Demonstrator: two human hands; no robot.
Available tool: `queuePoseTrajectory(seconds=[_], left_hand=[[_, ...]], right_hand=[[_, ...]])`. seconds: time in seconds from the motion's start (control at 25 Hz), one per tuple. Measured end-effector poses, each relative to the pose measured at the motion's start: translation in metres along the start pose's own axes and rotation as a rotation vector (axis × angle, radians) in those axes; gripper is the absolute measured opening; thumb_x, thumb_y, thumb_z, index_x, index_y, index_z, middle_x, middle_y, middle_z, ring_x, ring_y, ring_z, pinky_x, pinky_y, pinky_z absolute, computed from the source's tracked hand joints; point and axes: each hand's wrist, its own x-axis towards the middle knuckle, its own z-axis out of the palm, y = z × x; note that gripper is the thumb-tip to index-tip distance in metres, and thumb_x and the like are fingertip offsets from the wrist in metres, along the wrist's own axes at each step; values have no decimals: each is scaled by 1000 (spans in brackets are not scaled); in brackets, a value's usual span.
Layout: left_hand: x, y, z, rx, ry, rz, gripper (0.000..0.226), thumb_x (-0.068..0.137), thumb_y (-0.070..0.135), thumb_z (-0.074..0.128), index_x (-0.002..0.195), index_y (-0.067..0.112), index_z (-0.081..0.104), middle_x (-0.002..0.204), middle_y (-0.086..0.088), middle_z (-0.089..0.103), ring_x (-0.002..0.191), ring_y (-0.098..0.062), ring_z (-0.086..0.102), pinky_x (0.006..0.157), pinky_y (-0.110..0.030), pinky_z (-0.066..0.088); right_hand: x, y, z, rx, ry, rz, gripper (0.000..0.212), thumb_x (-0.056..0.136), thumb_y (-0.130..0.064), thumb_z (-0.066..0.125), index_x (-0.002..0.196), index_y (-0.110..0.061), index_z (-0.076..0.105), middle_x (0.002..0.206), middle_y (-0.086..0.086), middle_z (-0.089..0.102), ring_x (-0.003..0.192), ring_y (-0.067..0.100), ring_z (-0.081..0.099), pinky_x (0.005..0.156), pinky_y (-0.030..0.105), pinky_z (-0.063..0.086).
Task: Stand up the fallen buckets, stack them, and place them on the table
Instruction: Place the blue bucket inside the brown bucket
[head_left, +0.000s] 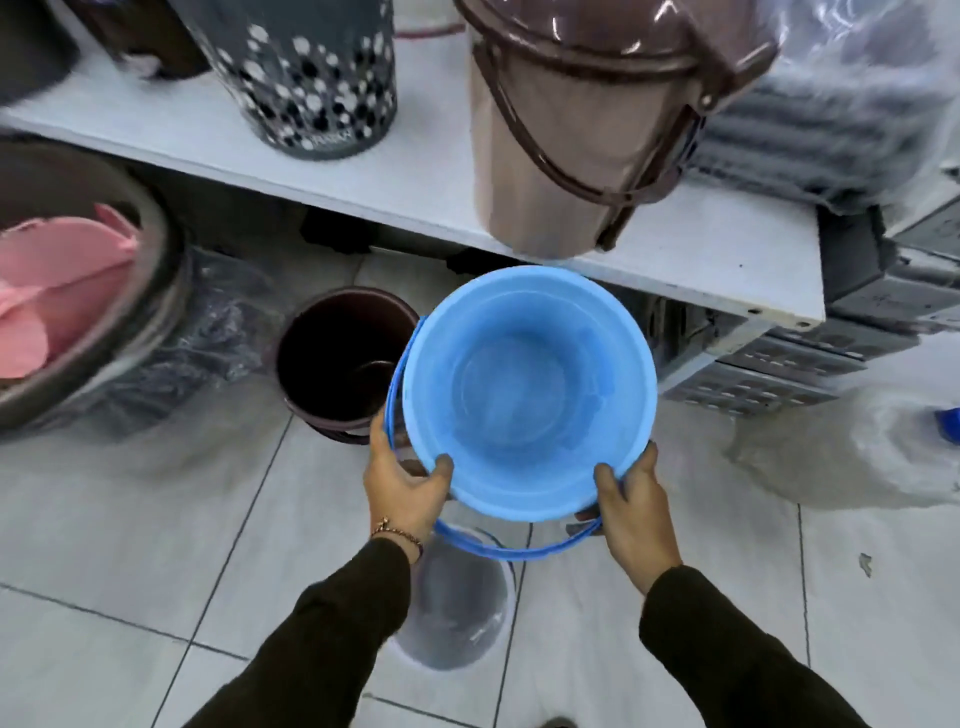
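Observation:
A light blue bucket (524, 389) is held upright above the tiled floor, its mouth facing me and its darker blue handle hanging down at the near side. My left hand (402, 486) grips its near-left rim with the thumb inside. My right hand (631, 501) grips the near-right rim. A dark brown bucket (337, 358) stands upright on the floor just left of the blue one. Below my hands a grey translucent bucket (457, 603) stands upright on the floor, partly hidden by my left sleeve. The white table (395, 182) runs across the view beyond the buckets.
On the table stand a tan lidded bucket (566, 150), a grey dotted bin (306, 78) and wrapped grey goods (831, 130). A large basin with pink items (62, 291) sits at left. Grey perforated crates (779, 374) and plastic wrap (852, 457) lie at right.

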Motion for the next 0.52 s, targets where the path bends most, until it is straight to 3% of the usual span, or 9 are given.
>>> queuePoseTrajectory(seconds=[0.12, 0.28, 0.36, 0.52], left_hand=[[19, 23, -65, -65, 106, 18, 80, 78, -8, 70, 145, 19, 36, 101, 15, 61, 62, -1, 68, 71, -43, 62], [73, 37, -141, -68, 177, 25, 76, 77, -7, 70, 142, 20, 38, 100, -2, 61, 61, -7, 66, 65, -51, 62], [105, 33, -163, -74, 206, -46, 76, 77, -5, 71, 140, 24, 39, 104, -13, 61, 62, -10, 67, 60, -48, 62], [170, 7, -189, -112, 136, -226, 78, 77, -3, 74, 139, 25, 37, 100, -8, 54, 79, -25, 66, 47, -35, 60]], right_hand=[[-11, -54, 50, -18, -62, -51, 31, 100, -17, 45, 127, -28, 33, 98, 5, 63, 65, 16, 71, 52, 22, 57], [7, -108, 134, -68, -110, -53, 27, 98, -14, 45, 121, -25, 36, 93, 8, 65, 59, 18, 69, 55, 33, 61], [23, -120, 171, -82, -135, -21, 27, 97, -14, 45, 118, -28, 36, 90, 10, 65, 62, 23, 69, 57, 39, 62], [63, -109, 243, -93, -84, 89, 27, 96, -15, 50, 117, -28, 38, 92, 10, 64, 68, 28, 69, 54, 37, 61]])
